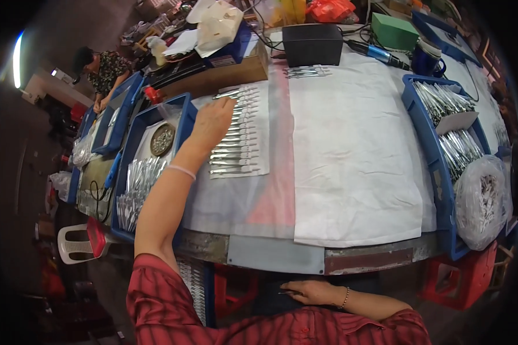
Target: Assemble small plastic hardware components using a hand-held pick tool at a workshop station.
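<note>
My left hand (212, 122) reaches over the far end of a column of slim silvery metal pieces with pale ends (236, 141), laid side by side on a white sheet (261, 118). Its fingers are bent together among the farthest pieces; whatever lies under the fingertips is hidden. Low at my lap, below the table edge, my right hand (309, 292) is closed around a thin metal piece (286, 293) whose kind is too small to make out. A smaller group of similar slim pieces (308, 72) lies farther back, in front of a black box (312, 45).
Blue trays with bundled metal pieces flank the work surface: a left tray (185, 115), also holding a round dish (163, 139), and a right tray (437, 190) beside a filled plastic bag (483, 198). A cardboard box (224, 73) stands behind. Another person (106, 69) works at far left.
</note>
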### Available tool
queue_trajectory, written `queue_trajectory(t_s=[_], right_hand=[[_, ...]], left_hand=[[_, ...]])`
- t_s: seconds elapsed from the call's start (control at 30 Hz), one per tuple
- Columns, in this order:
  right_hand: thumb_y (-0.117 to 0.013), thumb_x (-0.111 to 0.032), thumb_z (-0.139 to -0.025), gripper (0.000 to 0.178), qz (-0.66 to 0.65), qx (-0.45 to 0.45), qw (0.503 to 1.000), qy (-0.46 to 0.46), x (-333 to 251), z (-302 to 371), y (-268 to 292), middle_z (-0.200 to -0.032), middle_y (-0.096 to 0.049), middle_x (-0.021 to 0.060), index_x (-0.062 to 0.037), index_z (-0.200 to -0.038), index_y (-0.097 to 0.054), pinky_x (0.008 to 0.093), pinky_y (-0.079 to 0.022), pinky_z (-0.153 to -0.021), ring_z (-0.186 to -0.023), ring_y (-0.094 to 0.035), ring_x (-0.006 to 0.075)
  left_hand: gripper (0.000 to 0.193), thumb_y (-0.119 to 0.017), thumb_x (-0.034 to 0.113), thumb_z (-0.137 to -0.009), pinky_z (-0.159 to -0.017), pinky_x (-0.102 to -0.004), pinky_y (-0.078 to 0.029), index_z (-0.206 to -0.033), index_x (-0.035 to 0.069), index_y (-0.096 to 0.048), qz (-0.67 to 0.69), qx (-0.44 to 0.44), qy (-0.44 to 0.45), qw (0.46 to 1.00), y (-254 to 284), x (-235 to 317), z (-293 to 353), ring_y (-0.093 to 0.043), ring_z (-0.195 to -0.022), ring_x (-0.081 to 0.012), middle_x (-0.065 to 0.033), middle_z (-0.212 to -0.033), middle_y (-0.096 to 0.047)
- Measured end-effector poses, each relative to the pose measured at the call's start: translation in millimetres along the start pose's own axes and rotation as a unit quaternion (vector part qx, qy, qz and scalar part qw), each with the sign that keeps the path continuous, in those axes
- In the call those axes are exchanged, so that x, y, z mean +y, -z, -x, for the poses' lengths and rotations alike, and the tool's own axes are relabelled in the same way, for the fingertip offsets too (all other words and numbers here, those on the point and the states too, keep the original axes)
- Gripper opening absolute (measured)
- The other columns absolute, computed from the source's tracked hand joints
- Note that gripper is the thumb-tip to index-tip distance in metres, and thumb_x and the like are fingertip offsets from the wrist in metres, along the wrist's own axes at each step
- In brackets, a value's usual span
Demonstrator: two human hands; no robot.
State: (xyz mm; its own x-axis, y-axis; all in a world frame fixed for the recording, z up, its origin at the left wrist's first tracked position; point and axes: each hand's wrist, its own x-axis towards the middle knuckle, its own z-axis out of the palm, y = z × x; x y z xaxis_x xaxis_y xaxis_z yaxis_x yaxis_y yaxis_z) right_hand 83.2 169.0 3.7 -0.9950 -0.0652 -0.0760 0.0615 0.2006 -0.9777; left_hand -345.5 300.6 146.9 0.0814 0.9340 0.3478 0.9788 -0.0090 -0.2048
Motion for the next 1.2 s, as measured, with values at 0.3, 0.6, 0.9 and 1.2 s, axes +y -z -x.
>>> queue_trajectory(t_s=[0.3, 0.6, 0.9, 1.2], right_hand=[[-0.047, -0.016, -0.097, 0.040, -0.147, -0.074, 0.983, -0.076, 24, -6, -2, -0.114, -0.061, 0.0169, -0.0046, -0.135, -0.045, 0.0296, -0.048, -0.087, -0.098, -0.062, 0.0233], [-0.047, -0.017, -0.097, 0.040, -0.124, -0.054, 0.990, -0.047, 25, -5, -6, -0.119, -0.060, 0.0174, -0.0058, -0.136, -0.044, 0.0324, -0.048, -0.089, -0.103, -0.062, 0.0257], [-0.053, -0.020, -0.093, 0.035, -0.032, -0.023, 0.999, -0.037, -3, -2, -1, -0.114, -0.062, 0.0154, -0.0074, -0.126, -0.053, 0.0370, -0.052, -0.082, -0.097, -0.064, 0.0317], [-0.062, -0.015, -0.082, 0.019, 0.111, 0.072, 0.991, 0.008, -30, 44, 4, -0.084, -0.060, 0.0165, -0.0025, -0.096, -0.064, 0.0430, -0.049, -0.066, -0.076, -0.060, 0.0360]], left_hand=[[0.024, -0.059, 0.004, -0.076, -0.081, -0.0384, -0.044, -0.099, 0.006, -0.053, -0.117, -0.064, -0.072, 0.988, -43, -29, -29, -0.061, -0.088, -0.0253, -0.0087, -0.087, -0.060], [0.009, -0.054, 0.007, -0.079, -0.080, -0.0381, -0.043, -0.088, 0.010, -0.052, -0.108, -0.043, -0.086, 0.990, -46, -23, -29, -0.063, -0.084, -0.0228, -0.0060, -0.082, -0.061], [0.018, -0.052, 0.006, -0.081, -0.072, -0.0370, -0.042, -0.098, 0.008, -0.056, -0.070, 0.111, -0.025, 0.991, 29, -16, 2, -0.059, -0.080, -0.0247, -0.0075, -0.082, -0.059], [0.026, -0.056, 0.008, -0.093, -0.059, -0.0204, -0.045, -0.116, -0.002, -0.056, 0.529, -0.141, 0.341, 0.765, 178, 168, 172, -0.060, -0.071, -0.0076, -0.0060, -0.090, -0.064]])
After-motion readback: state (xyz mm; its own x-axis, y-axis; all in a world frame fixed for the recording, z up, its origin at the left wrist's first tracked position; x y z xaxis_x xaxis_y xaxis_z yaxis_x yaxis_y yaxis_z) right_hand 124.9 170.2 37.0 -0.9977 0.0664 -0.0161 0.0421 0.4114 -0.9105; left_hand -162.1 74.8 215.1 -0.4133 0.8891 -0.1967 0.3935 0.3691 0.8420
